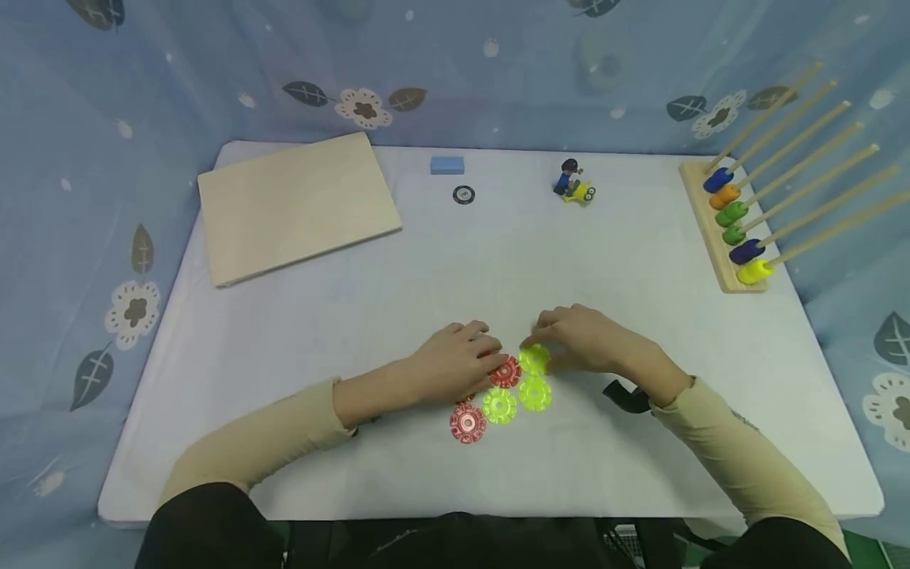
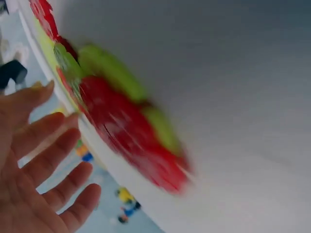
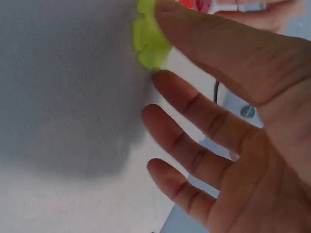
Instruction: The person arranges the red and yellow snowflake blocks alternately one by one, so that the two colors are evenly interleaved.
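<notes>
Several notched plastic discs lie in a cluster near the front middle of the table. They include a red disc (image 1: 468,423), two lower yellow-green discs (image 1: 499,405) and an upper yellow-green disc (image 1: 535,360). My right hand (image 1: 586,340) has that upper disc (image 3: 148,36) between thumb and index finger; the index finger is hidden in the right wrist view. Over the cluster's left side, my left hand (image 1: 455,359) has its fingertips by another red disc (image 1: 507,371). In the left wrist view its fingers (image 2: 53,150) are spread, holding nothing, beside the blurred red disc (image 2: 126,131).
A wooden board (image 1: 298,209) lies at the back left. Behind the cluster are a blue block (image 1: 447,165), a small black round piece (image 1: 464,194) and a toy figure with a yellow vehicle (image 1: 573,182). A bead rack with tall rods (image 1: 711,237) stands at the right edge.
</notes>
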Tool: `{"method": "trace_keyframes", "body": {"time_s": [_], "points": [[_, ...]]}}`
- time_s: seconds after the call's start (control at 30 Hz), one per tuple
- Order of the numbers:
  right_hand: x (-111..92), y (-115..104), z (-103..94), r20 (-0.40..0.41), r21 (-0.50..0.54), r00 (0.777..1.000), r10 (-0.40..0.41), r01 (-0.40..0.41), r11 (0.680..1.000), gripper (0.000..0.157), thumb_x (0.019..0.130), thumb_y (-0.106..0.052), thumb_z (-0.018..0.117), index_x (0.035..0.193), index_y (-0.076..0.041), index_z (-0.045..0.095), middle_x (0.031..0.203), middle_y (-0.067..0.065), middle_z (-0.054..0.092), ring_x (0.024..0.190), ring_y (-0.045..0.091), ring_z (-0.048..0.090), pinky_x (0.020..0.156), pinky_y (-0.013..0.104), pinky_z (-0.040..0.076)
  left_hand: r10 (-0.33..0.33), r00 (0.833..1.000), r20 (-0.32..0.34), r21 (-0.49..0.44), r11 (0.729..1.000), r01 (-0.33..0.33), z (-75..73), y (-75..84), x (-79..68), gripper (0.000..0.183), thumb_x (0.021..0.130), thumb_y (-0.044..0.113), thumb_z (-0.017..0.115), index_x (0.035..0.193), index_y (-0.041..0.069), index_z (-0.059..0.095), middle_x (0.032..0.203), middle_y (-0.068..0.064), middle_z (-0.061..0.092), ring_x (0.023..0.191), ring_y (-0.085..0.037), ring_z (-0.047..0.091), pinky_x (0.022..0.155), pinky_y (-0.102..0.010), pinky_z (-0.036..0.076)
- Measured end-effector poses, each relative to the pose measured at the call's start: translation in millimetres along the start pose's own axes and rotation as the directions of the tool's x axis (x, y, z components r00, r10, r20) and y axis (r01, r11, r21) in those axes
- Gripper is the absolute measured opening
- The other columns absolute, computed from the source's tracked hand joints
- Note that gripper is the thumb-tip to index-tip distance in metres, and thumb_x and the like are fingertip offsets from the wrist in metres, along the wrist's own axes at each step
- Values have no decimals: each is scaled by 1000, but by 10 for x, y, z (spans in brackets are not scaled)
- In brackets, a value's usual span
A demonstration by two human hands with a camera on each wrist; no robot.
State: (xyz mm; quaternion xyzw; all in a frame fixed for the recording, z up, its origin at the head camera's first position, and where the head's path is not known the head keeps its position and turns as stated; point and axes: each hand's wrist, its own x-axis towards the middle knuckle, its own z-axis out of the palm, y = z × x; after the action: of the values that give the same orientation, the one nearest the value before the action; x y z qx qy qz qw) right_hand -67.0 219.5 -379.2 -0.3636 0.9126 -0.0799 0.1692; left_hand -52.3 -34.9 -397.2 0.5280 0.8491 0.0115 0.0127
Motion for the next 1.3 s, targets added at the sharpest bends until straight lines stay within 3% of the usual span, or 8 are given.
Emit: {"method": "trace_keyframes", "body": {"time_s": [0.2, 0.4, 0.53, 0.67, 0.77, 0.93, 1.1, 1.3], "points": [[6, -29, 68, 8, -41, 1000, -16, 16, 999, 42, 71, -22, 85, 111, -21, 71, 109, 2, 67, 99, 21, 63, 84, 42, 50, 8, 996, 90, 64, 998, -14, 18, 134, 242, 28, 97, 31, 57, 122, 23, 65, 118, 3, 63, 102, -18, 56, 76, -27, 47], [55, 6, 68, 55, 66, 998, 8, -11, 998, 42, 71, -16, 85, 110, -16, 68, 105, -2, 64, 95, 15, 61, 86, 38, 52, -89, 967, 239, -123, 985, 121, 25, 129, 426, 34, 90, 33, 67, 120, 17, 64, 113, -1, 60, 94, -16, 53, 72, -26, 46], [104, 7, 44, 117, 135, 992, 46, -62, 989, 43, 71, -13, 84, 110, -14, 67, 100, -5, 61, 89, 11, 56, 85, 35, 51, -108, 956, 272, -214, 962, 169, 14, 133, 488, 43, 84, 33, 74, 121, 15, 61, 113, -3, 59, 94, -17, 52, 77, -26, 46], [59, 0, 46, 101, 124, 995, 26, -39, 992, 41, 72, -14, 83, 109, -12, 67, 102, -3, 61, 89, 11, 57, 83, 32, 51, -57, 972, 227, -225, 968, 109, 6, 141, 439, 36, 89, 28, 69, 120, 11, 61, 118, -5, 57, 91, -16, 54, 78, -24, 47], [5, -5, 67, 50, 79, 999, -9, 5, 997, 42, 71, -17, 84, 110, -10, 69, 110, 1, 62, 96, 16, 62, 86, 34, 53, -9, 978, 210, -176, 983, 46, -19, 130, 402, 28, 94, 23, 62, 119, 10, 64, 120, -6, 58, 93, -17, 56, 80, -23, 48], [-7, -14, 118, -30, 7, 995, -97, 97, 995, 46, 69, -21, 84, 111, -10, 70, 116, 5, 63, 104, 22, 63, 90, 38, 53, 42, 965, 261, -120, 993, -11, -79, 120, 401, 22, 97, 17, 56, 115, 12, 68, 122, -4, 60, 97, -17, 56, 81, -22, 49], [10, -1, 150, -81, -76, 982, -172, 166, 983, 46, 68, -25, 84, 107, -8, 68, 109, 3, 63, 96, 19, 62, 84, 36, 53, 81, 951, 298, -88, 994, -57, -115, 138, 453, 16, 95, 15, 59, 107, 14, 69, 121, -2, 59, 92, -15, 51, 74, -20, 46], [10, 37, 164, -49, -78, 990, -134, 130, 988, 43, 66, -25, 81, 102, -10, 62, 102, 0, 60, 82, 12, 55, 76, 32, 51, 109, 933, 342, -35, 994, -103, -104, 161, 542, 23, 89, 17, 65, 112, 15, 63, 125, -2, 53, 91, -16, 50, 70, -21, 45]]}}
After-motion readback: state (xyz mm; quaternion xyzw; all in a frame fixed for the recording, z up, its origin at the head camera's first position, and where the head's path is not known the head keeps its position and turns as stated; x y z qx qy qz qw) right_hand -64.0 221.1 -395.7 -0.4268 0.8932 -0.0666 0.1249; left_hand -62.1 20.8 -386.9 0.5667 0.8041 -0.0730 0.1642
